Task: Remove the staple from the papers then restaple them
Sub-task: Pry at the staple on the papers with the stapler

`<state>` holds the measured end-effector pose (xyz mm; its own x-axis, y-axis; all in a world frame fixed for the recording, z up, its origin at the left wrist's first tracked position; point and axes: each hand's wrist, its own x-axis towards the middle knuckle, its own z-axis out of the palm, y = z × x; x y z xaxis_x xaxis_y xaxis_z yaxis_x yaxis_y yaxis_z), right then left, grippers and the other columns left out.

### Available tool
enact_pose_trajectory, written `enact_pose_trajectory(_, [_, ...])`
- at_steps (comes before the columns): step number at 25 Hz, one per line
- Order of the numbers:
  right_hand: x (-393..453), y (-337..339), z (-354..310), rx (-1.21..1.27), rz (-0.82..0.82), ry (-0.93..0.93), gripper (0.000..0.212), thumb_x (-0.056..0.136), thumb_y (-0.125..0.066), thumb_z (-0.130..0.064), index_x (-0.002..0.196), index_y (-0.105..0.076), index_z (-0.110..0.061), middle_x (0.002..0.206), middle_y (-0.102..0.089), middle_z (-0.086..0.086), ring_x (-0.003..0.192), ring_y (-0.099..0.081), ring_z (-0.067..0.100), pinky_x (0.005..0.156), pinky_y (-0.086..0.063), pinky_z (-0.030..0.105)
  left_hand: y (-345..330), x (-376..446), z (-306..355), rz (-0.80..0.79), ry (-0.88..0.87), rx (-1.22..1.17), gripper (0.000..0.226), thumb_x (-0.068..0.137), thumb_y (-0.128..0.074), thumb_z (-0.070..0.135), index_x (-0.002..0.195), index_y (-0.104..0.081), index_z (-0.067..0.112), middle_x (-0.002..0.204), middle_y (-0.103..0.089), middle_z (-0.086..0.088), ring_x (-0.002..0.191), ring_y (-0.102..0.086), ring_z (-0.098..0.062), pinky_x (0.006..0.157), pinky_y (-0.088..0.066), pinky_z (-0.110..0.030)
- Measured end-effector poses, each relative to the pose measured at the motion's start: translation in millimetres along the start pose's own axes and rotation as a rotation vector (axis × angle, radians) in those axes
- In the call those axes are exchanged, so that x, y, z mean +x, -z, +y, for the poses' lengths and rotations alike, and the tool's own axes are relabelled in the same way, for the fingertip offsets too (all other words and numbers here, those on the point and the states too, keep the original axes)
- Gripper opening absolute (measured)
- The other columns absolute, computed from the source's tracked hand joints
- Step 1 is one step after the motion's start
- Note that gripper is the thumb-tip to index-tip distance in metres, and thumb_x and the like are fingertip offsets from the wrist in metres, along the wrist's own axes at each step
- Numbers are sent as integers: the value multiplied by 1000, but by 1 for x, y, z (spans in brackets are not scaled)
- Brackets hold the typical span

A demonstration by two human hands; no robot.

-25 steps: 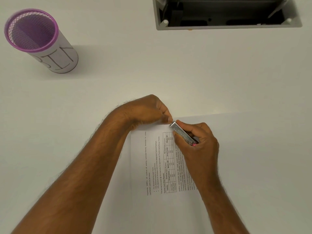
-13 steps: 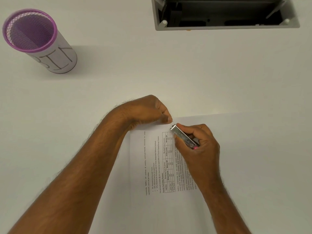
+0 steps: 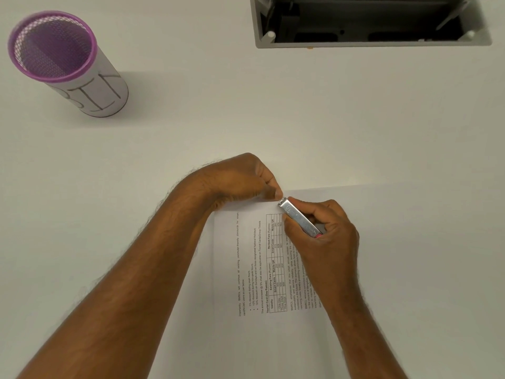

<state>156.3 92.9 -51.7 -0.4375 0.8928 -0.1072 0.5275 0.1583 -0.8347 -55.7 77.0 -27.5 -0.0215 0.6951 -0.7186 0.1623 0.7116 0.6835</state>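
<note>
The printed papers (image 3: 254, 269) lie flat on the white table, text running sideways, with a blank sheet spreading to the right. My left hand (image 3: 246, 179) pinches the papers' far edge near the corner, fingertips curled down onto it. My right hand (image 3: 325, 236) grips a small silver metal stapler (image 3: 299, 217) with a pink end, its front tip lying right against my left fingertips at the paper's far edge. The staple itself is hidden by my fingers and the stapler's tip.
A purple mesh cup (image 3: 65, 64) wrapped in white paper lettered "BIN" stands at the far left. A grey-framed open cable recess (image 3: 371, 45) is set into the table (image 3: 300, 119) at the far right.
The stapler's tip has shifted slightly toward my left fingertips at the paper's edge. Both hands otherwise stay in place.
</note>
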Motion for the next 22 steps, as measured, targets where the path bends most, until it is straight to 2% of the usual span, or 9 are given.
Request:
enact_pose_trajectory(3, [0,-3,-1,-18,10,-3,25,85,-80,-34,109,-77,-27,91,-65,-11,83,-65,-5,58,-46,2,0,1,-1,12,-3,9,14,92,-72,23,92,-82,12,79,-81,3,63,-73,-3,68,-55,-21])
enact_pose_trajectory(7, [0,-4,-6,-10,23,15,25,86,-80,-32,107,-70,-40,91,-64,-13,82,-65,-5,57,-46,2,0,2,0,4,12,21,16,92,-72,25,92,-82,12,82,-82,-1,70,-76,-11,72,-59,-25])
enact_pose_trajectory(12, [0,-5,-6,-27,18,7,24,86,-80,-31,109,-74,-34,91,-65,-10,82,-65,-5,57,-46,2,0,3,1,5,17,34,16,91,-73,26,92,-82,13,84,-82,-2,73,-77,-13,77,-60,-27])
enact_pose_trajectory(16, [2,-4,-6,-22,0,17,23,87,-79,-29,106,-70,-39,93,-63,-14,82,-65,-7,58,-46,2,0,4,1,10,14,42,15,91,-73,26,91,-82,14,86,-82,-1,79,-75,-12,83,-59,-28])
enact_pose_trajectory(20, [3,-2,-5,-8,-52,22,26,87,-79,-30,104,-68,-47,97,-63,-15,84,-66,1,67,-51,11,-2,4,0,31,9,39,12,90,-74,22,89,-83,14,89,-81,1,86,-72,-12,88,-56,-31])
enact_pose_trajectory(22, [4,-2,-1,-14,-79,4,24,87,-79,-31,105,-70,-45,100,-63,-13,84,-67,6,80,-58,32,-2,6,0,31,15,35,11,90,-74,20,90,-83,13,91,-81,0,93,-73,-15,92,-56,-33])
